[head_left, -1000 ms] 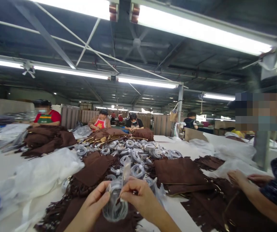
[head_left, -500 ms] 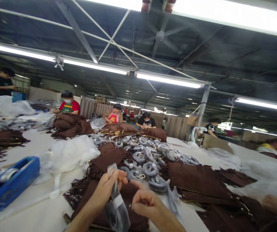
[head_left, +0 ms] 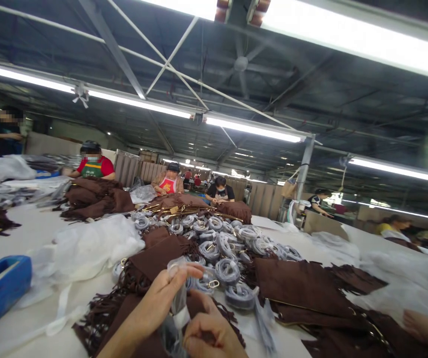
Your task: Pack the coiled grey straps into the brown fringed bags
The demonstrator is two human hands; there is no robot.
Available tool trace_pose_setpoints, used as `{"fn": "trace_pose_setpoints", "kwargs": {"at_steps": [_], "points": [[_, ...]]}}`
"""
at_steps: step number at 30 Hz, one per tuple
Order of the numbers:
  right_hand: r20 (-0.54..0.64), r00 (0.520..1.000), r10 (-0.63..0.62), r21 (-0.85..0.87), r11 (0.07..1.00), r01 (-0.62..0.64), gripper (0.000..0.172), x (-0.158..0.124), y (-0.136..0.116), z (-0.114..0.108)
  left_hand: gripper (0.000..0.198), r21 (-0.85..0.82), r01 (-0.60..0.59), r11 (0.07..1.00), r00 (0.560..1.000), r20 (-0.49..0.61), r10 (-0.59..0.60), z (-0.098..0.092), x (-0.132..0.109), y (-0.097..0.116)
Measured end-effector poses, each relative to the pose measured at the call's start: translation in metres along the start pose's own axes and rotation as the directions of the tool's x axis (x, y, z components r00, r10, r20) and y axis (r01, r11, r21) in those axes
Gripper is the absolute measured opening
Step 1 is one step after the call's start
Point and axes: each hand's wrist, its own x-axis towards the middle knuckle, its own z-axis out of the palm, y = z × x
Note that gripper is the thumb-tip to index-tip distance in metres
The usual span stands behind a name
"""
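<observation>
My left hand (head_left: pixel 163 298) pinches the top of a clear plastic bag around a coiled strap (head_left: pixel 179 318), which hangs below the fingers with a white band round it. Curled in at the bundle's right side is my right hand (head_left: pixel 210 325), its thumb and fingers closed on the wrapping's edge. Beneath both hands lies a dark brown fringed bag (head_left: pixel 124 313), partly hidden by my forearm. Just beyond them, several wrapped coiled straps (head_left: pixel 227 271) with metal clips are heaped up.
A blue tape dispenser (head_left: pixel 3 288) stands at the left. White plastic wrapping (head_left: pixel 98 243) lies behind it. More brown fringed bags (head_left: pixel 303 283) are stacked to the right, where another person's hand (head_left: pixel 422 323) reaches in. Co-workers (head_left: pixel 95 164) sit across the table.
My right hand has moved left against the wrapped strap, from slightly apart to touching it. My left hand keeps its pinch. The view has shifted slightly to the right.
</observation>
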Motion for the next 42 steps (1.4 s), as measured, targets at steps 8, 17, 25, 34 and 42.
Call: {"fn": "trace_pose_setpoints", "kwargs": {"at_steps": [8, 17, 25, 34, 42], "points": [[0.006, 0.998, -0.064, -0.231, 0.971, 0.064, 0.014, 0.005, 0.013, 0.0, 0.049, 0.046, -0.017, 0.999, 0.999, 0.042, 0.015, -0.012, 0.001, -0.019], [0.108, 0.993, -0.05, 0.278, 0.96, 0.018, 0.031, 0.021, 0.007, 0.044, 0.047, 0.082, 0.001, 0.997, 1.0, 0.015, -0.003, -0.02, -0.006, -0.021], [-0.209, 0.969, -0.131, 0.275, 0.943, 0.187, 0.026, 0.022, 0.032, 0.067, 0.036, -0.027, 0.043, 0.999, 0.993, -0.113, -0.046, -0.013, -0.003, -0.038], [-0.244, 0.962, -0.126, 0.114, 0.981, 0.157, 0.025, 0.027, 0.045, 0.04, 0.028, -0.021, -0.034, 0.999, 0.994, -0.102, 0.032, -0.001, 0.006, -0.063], [-0.23, 0.967, -0.108, 0.102, 0.986, 0.135, 0.014, 0.023, 0.033, 0.029, 0.03, 0.066, -0.069, 0.995, 0.998, 0.018, 0.068, 0.012, 0.003, -0.07]]}}
